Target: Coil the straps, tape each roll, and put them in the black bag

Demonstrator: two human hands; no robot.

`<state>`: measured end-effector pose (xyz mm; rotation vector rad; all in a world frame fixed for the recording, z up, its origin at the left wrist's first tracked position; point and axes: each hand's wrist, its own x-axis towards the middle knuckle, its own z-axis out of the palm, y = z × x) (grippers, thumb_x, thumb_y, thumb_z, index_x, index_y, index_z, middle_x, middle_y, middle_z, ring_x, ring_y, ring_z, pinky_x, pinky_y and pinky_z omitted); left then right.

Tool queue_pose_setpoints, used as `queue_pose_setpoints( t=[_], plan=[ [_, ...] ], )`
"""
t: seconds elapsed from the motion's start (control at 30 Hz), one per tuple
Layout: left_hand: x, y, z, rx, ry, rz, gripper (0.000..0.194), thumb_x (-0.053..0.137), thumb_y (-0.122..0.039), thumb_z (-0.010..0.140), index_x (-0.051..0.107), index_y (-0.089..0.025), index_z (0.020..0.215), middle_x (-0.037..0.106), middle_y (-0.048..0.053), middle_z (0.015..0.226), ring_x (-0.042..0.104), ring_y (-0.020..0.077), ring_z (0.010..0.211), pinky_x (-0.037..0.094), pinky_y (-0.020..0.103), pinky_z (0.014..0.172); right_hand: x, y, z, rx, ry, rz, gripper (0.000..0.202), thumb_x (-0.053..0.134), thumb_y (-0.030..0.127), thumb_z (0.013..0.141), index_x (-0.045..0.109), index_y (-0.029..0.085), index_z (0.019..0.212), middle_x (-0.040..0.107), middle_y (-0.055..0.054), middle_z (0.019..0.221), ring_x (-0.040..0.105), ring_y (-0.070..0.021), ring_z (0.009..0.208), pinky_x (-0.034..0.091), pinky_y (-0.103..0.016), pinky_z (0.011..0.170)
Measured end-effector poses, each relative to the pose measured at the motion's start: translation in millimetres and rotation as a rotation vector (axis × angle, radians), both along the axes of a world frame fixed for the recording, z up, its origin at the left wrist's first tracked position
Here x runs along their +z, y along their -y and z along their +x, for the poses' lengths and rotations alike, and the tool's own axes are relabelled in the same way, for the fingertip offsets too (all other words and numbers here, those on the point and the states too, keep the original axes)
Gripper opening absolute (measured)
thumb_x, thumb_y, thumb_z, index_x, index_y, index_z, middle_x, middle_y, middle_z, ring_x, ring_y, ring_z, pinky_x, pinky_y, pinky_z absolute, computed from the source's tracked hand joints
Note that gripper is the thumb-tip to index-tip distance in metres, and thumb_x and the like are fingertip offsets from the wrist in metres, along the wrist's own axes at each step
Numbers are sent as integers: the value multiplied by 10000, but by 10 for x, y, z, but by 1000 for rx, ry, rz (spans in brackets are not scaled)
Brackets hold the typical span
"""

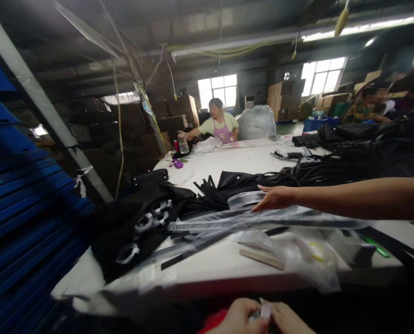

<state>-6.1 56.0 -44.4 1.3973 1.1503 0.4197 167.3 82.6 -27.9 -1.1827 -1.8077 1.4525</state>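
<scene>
Low in the view, below the table's front edge, my left hand point(240, 315) is closed around a small whitish item point(264, 310). Close against it, my right hand point(285, 317) pinches the same item, which is partly hidden by the fingers. Beyond them, on the white table point(207, 271), lie a clear plastic bag point(297, 253), a flat grey-brown strip point(261, 259) and long bands in clear wrapping point(207, 222). Black straps and black fabric point(242, 181) are piled farther back.
Another person's bare arm point(360, 197) reaches in from the right over the wrapped bands. A person in a pink apron point(223, 132) is across the table. Blue stacked crates point(29, 222) stand left. Coiled cables point(144, 222) rest on black cloth point(113, 232).
</scene>
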Motion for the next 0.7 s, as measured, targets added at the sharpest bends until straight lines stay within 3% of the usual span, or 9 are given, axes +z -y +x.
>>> queue_pose_setpoints(
  t=[0.07,0.13,0.3,0.43,0.53,0.7],
  plan=[
    [58,39,32,21,-6,83,398,562,-531,864,699,-166,785,654,38,764,588,175,724,478,303,701,-76,60,-5,-56,-49,-108,185,614,430,709,649,256,759,609,-18,628,591,-226,569,455,-340,494],
    [143,75,46,8,-34,219,407,543,-499,872,702,-136,778,644,43,764,564,159,714,457,274,697,-214,126,-26,-139,-107,-240,264,597,455,690,603,193,723,571,-8,612,542,-164,555,449,-304,543],
    [267,73,21,-68,-27,290,310,510,-388,896,705,-150,855,642,34,791,573,156,750,454,258,741,-490,253,-60,-294,-245,-500,270,629,437,636,564,186,711,532,21,594,469,-119,528,394,-255,540],
    [270,94,-14,-19,-7,368,255,533,-355,885,692,-168,815,595,50,884,570,166,844,459,275,814,-456,265,-47,-359,-300,-504,265,674,423,661,551,189,679,504,44,573,412,-96,507,339,-235,516],
    [235,83,-37,61,-37,390,258,546,-360,876,688,-162,788,541,70,973,558,174,914,455,290,864,-375,247,-14,-348,-309,-443,288,674,453,707,572,185,688,547,31,608,456,-108,549,368,-245,560],
    [133,-33,-62,31,-98,252,296,525,-389,877,672,-161,757,573,47,828,563,178,833,450,287,802,-242,182,89,-245,-257,-323,342,663,499,746,636,169,662,605,2,656,527,-153,653,421,-278,647]
  ],
)
